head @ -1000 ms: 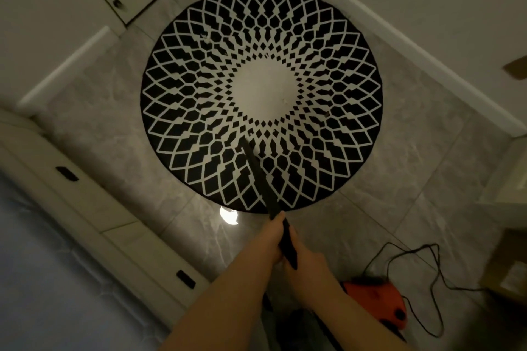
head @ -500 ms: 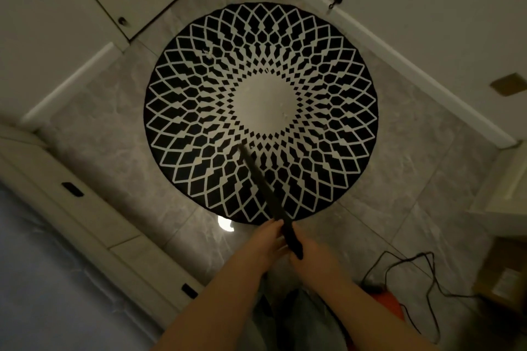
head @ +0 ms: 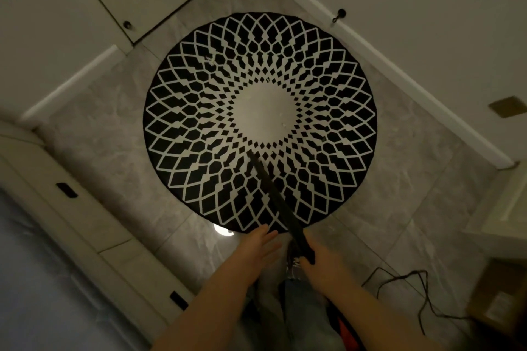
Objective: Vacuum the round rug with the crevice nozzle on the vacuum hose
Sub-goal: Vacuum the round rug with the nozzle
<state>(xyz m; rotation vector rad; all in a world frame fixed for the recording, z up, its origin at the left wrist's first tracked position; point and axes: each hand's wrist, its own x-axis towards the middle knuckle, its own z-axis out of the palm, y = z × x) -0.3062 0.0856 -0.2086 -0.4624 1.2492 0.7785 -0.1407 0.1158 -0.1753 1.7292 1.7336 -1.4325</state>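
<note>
Rug: round black-and-white patterned rug (head: pixel 261 122) lies flat on the grey marble-look tiled floor (head: pixel 105 128).
Nozzle: long black crevice nozzle (head: pixel 281 205) slants over the rug's near half, tip beside the pale centre.
Right hand (head: pixel 322 262): fingers wrapped around the nozzle's near end.
Left hand (head: pixel 261 245): just beside the nozzle, apart from it, fingers loosely spread.
Cord: thin black cord (head: pixel 410 291) lies on the floor, right.

Crevice nozzle on the patterned rug — one hand gripping, one hand off.

The right hand (head: pixel 322 262) is wrapped round the black crevice nozzle (head: pixel 278 202), whose tip rests on the round rug (head: pixel 328 94) just below its pale centre. The left hand (head: pixel 261 245) hangs beside the nozzle with fingers spread, not touching it. A black cord (head: pixel 422 302) trails across the grey tile floor (head: pixel 99 128) — a few pale crumbs dot the rug.
</note>
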